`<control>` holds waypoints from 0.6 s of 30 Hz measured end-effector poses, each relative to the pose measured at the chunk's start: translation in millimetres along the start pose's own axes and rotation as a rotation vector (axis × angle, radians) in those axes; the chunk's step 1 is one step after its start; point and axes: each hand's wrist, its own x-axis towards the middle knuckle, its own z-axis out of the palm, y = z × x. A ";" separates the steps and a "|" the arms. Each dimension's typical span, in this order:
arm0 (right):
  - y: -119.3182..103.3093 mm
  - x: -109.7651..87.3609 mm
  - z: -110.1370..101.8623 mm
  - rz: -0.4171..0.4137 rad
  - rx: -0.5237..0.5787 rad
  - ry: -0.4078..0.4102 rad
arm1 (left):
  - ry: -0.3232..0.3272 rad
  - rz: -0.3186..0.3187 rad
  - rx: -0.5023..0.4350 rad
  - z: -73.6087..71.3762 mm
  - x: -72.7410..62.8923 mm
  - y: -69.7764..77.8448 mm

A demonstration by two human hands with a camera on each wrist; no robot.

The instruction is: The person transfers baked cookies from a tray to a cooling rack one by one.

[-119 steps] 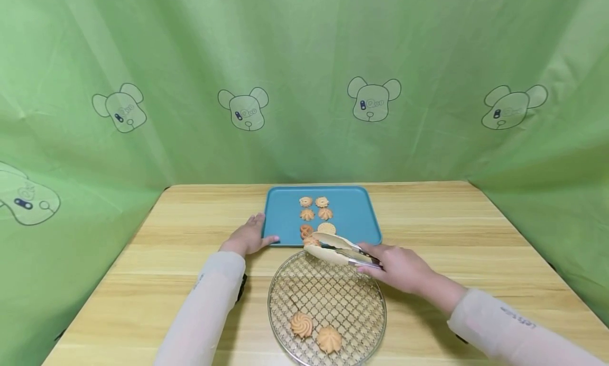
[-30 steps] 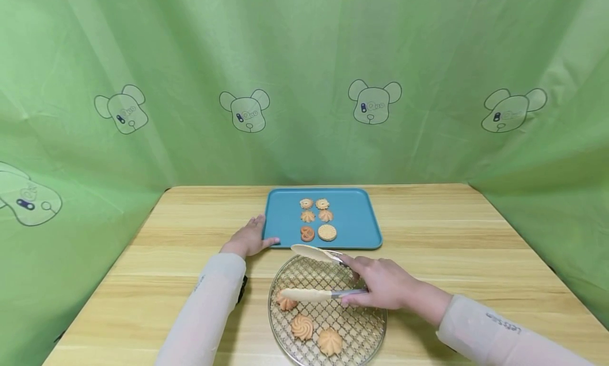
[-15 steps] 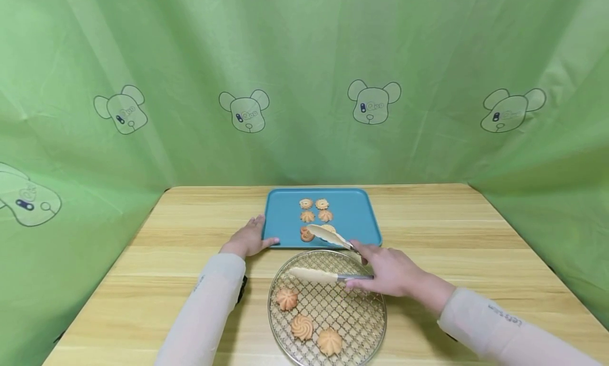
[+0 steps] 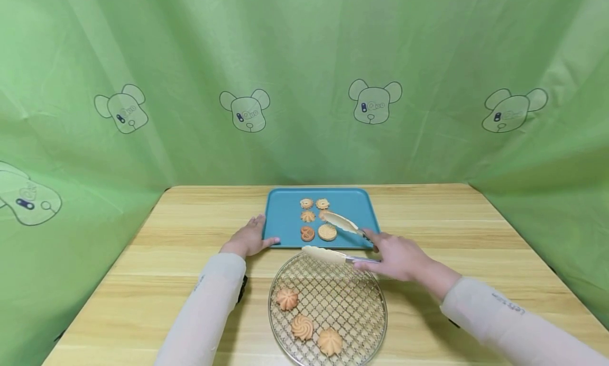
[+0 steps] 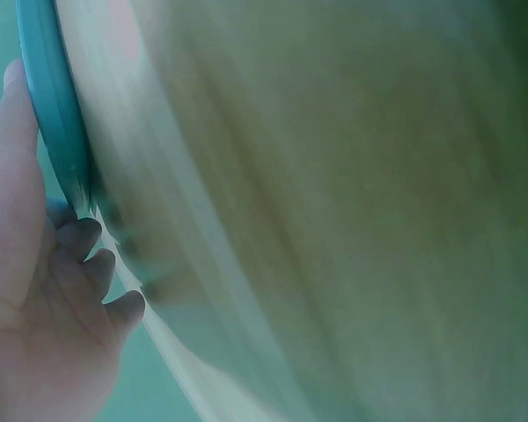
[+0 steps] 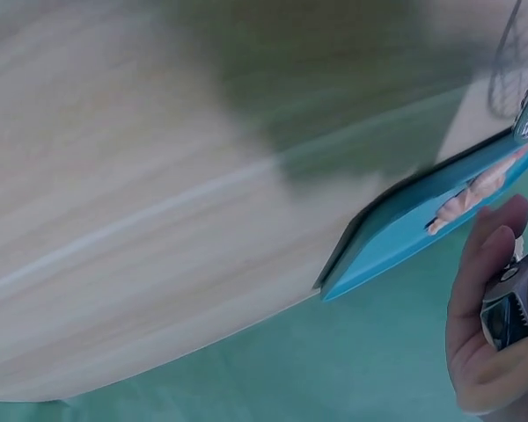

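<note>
My right hand (image 4: 397, 255) grips a pair of tongs (image 4: 344, 223) with pale scalloped tips, spread apart with nothing between them. The upper tip overlaps a star-shaped cookie (image 4: 323, 216) on the blue tray (image 4: 285, 226); the lower tip is over the far rim of the round wire rack (image 4: 333, 302). My left hand (image 4: 247, 238) rests at the tray's near left corner, thumb along the front rim and fingers along the side. Close by on the tray are a pretzel cookie (image 4: 307, 233) and a round cookie (image 4: 327, 232).
A swirl cookie (image 4: 302, 327) and two star-shaped cookies, one at the left (image 4: 287, 299) and one nearer me (image 4: 330, 341), lie on the rack. More cookies (image 4: 306, 203) sit in the tray's far rows. A green curtain (image 4: 304, 144) hangs behind the wooden table (image 4: 442, 223).
Four seconds ago the tongs held a star-shaped cookie by the tray's front; it now lies at the rack's left. The tongs have since spread and moved from the rack back over the tray.
</note>
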 end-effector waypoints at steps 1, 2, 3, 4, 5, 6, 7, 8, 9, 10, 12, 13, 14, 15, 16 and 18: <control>1.2 0.9 -0.6 0.004 -0.002 0.000 | -0.003 -0.002 0.002 0.2 0.3 -0.3; 2.3 1.7 -0.9 0.006 -0.004 0.000 | -0.002 -0.001 0.001 0.6 0.5 -0.5; 3.4 2.6 -1.2 0.008 -0.007 0.002 | -0.004 -0.003 0.002 0.7 0.6 -0.7; 4.3 3.4 -1.9 0.009 -0.010 0.005 | -0.006 -0.005 0.003 0.8 0.8 -0.8; 5.1 4.3 -2.5 0.014 -0.013 0.005 | -0.009 -0.006 0.004 0.8 0.9 -0.8; 6.1 5.2 -3.1 0.016 -0.015 0.007 | -0.011 -0.007 0.005 0.7 0.9 -0.7; 7.2 5.9 -3.7 0.016 -0.023 0.010 | -0.012 -0.006 0.006 0.4 0.7 -0.4; 8.3 6.8 -4.3 0.017 -0.029 0.011 | -0.009 -0.002 0.004 0.3 0.5 -0.1; 9.3 7.6 -5.2 0.019 -0.034 0.010 | -0.010 -0.002 0.004 0.0 0.4 0.1; 10.1 8.4 -6.1 0.023 -0.036 0.007 | -0.007 0.001 0.003 -0.2 0.2 0.4; 12.2 10.3 -7.4 0.023 -0.044 0.001 | -0.008 0.000 0.003 -0.2 0.2 0.2; 13.2 11.1 -8.1 0.023 -0.048 -0.005 | -0.009 -0.001 0.003 -0.1 0.3 0.0; 13.9 12.0 -8.8 0.023 -0.048 -0.009 | -0.008 -0.002 0.000 0.1 0.4 -0.3; 14.6 12.8 -9.5 0.024 -0.049 -0.014 | -0.011 -0.006 0.000 0.3 0.5 -0.6; 15.1 13.6 -10.3 0.025 -0.052 -0.019 | -0.013 -0.009 0.001 0.6 0.8 -1.1; 16.1 15.2 -11.7 0.024 -0.055 -0.028 | -0.012 -0.010 -0.001 1.2 1.2 -1.8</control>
